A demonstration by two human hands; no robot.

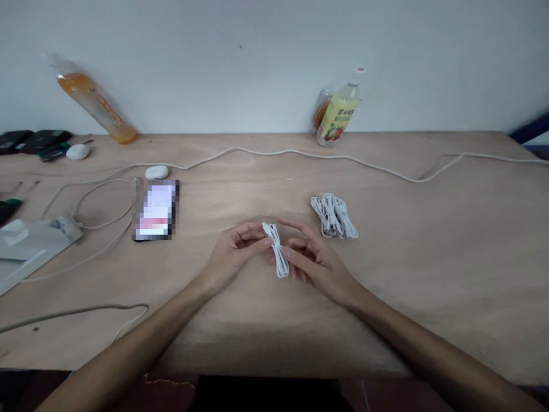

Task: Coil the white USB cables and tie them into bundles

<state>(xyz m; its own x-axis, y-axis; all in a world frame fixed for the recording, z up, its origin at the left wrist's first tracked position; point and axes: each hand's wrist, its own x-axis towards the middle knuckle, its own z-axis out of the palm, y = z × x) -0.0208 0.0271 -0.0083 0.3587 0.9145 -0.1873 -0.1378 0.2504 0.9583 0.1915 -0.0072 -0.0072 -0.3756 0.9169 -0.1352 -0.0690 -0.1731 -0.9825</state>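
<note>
A white charging cable (281, 264), folded into a small bundle, is held between my two hands above the wooden table. My left hand (240, 243) pinches its upper part, near the connector end, between thumb and fingers. From the other side, my right hand (315, 257) grips the middle of the bundle with its thumb, and its index finger stretches out past the top. Further right lies a pile of similar white cable bundles (334, 216), apart from both hands.
A lit phone (156, 210) lies at left, below a white earbud case (156, 172). One long white cord (291, 151) crosses the table's back. An orange drink bottle (92, 103) and a yellow drink bottle (338, 114) lean near the wall. White packaging (36, 246) sits far left.
</note>
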